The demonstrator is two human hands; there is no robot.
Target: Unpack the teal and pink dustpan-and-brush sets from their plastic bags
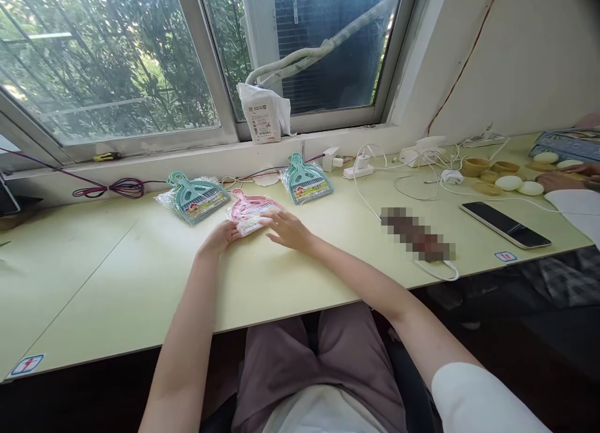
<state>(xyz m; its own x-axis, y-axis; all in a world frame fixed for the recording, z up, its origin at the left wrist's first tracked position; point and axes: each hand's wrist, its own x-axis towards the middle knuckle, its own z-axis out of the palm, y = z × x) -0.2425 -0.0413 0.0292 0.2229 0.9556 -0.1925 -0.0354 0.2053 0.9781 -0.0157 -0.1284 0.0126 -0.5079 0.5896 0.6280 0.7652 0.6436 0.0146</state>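
Observation:
A pink mini dustpan-and-brush set [255, 209] in clear plastic wrap lies on the pale green table, between my two hands. My left hand [221, 238] grips its lower left edge, the fingertips partly hidden by the pack. On the right side of the same pack rests my right hand [289, 230], open, its fingers stretched over the wrap and the thumb apart. A green wrapped set [197, 199], seemingly a small stack, is to the left. Behind and to the right lies another green wrapped set [307, 180].
A bundled cable [117, 187] lies along the sill at left. A white paper pack [263, 117] stands on the sill. White chargers [360, 167] and cords, a pixelated item [417, 234] and a phone [506, 225] are to the right. Another person's hand [560, 182] is near small round pieces [509, 183].

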